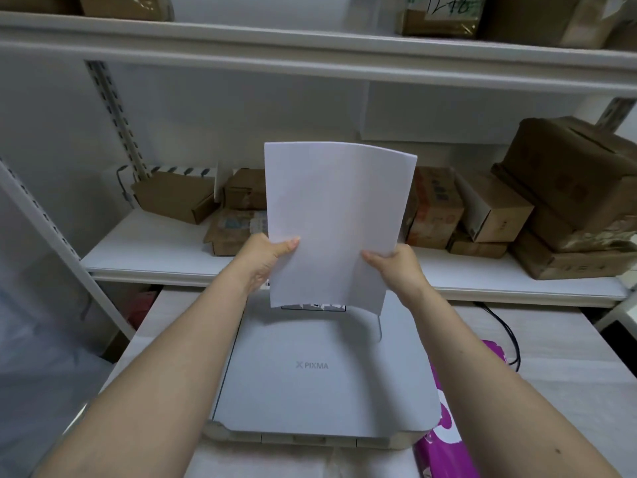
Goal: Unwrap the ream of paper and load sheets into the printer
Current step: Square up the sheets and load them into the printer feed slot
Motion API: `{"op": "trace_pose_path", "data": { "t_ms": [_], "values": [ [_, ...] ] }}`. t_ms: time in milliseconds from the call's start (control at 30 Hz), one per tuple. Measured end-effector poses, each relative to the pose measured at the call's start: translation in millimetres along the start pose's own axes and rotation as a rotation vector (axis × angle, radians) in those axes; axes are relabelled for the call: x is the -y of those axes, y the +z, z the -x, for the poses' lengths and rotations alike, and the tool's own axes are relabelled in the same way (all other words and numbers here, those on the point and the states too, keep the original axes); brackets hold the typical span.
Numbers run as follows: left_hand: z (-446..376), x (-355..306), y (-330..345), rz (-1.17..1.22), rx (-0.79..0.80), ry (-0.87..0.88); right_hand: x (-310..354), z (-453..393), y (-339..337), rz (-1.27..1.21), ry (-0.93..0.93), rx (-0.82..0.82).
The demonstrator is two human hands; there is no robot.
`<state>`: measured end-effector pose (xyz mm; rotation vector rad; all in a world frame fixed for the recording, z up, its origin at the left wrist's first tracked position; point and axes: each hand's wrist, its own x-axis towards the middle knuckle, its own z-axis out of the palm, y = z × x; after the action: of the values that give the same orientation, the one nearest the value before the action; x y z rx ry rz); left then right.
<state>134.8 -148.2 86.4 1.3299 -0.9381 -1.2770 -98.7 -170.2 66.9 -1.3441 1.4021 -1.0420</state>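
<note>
Both forearms reach over one white printer (pixel 320 370) on the bench (pixel 558 343). One thin sheaf of sheets (pixel 334 222) stands upright over the rear feed, bowing slightly: light, floppy, best pinched low at both side edges. Left hand (pixel 265 260) and right hand (pixel 396 267) grip it so. One purple wrapper (pixel 444 453) lies beside the printer.

Single head-worn wide-angle view, looking forward and down from just behind the outstretched arms, close over the printer (pixel 320 370) on the table (pixel 568 339), shelves (pixel 310 56) straight ahead bending toward the frame edges
</note>
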Motion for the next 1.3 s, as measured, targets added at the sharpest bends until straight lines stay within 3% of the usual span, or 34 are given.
{"op": "trace_pose_path", "data": {
  "t_ms": [233,433,667,867,1033,1300],
  "values": [
    [-45.5,-36.8,-0.8,-0.127,-0.07,0.081,24.7,-52.6,3.3,0.374,0.019,-0.074],
    [-86.6,-30.7,-5.6,-0.308,-0.147,0.037,11.2,-88.4,20.9,0.304,0.062,-0.074],
    [-115.4,-6.9,-7.9,-0.367,-0.126,-0.065,-18.2,-114.9,26.6,0.224,0.126,-0.015],
    [-134.0,-2.2,-18.0,-0.308,-0.005,-0.2,-37.6,-130.6,28.6,0.2,0.194,0.07],
    [-146.8,3.5,-20.2,-0.199,0.089,-0.199,-44.3,-137.9,29.4,0.171,0.228,0.086],
    [-159.8,32.7,-25.0,-0.131,0.085,-0.209,-46.1,-139.2,24.4,0.253,0.209,0.127]
  ]
}}
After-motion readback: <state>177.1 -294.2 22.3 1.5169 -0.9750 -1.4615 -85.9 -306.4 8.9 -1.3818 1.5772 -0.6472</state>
